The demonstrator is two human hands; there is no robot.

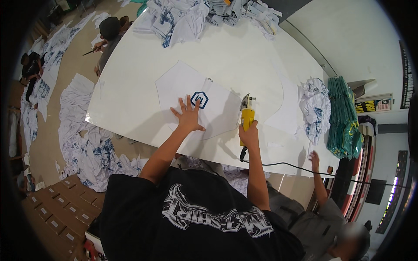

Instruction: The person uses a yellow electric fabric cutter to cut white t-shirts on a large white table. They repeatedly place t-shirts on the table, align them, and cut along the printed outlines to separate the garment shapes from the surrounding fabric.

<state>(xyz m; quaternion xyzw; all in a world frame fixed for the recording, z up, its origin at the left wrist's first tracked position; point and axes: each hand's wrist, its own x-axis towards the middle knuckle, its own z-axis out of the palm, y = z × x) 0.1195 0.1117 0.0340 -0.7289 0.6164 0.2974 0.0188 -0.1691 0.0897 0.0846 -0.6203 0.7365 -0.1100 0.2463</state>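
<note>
My left hand [188,115] lies spread on a white cut piece [217,115] with a dark blue hexagon emblem [200,93], its fingertips beside and over the emblem's lower left. My right hand [248,135] grips the yellow body of a corded electric cutter [247,116], whose metal head is at the piece's right edge. A black cord runs from its back end across the table toward the right. Both hands are over a large white table [122,87]. Another pale cut sheet [283,117] lies to the right of the cutter.
Piles of printed white fabric [174,21] lie at the table's far end and right side [313,104], beside stacked green packages [339,117]. A co-worker's hand [315,161] reaches near the right edge; other people [109,35] work at left. Fabric [87,143] and cardboard boxes [56,213] cover parts of the floor.
</note>
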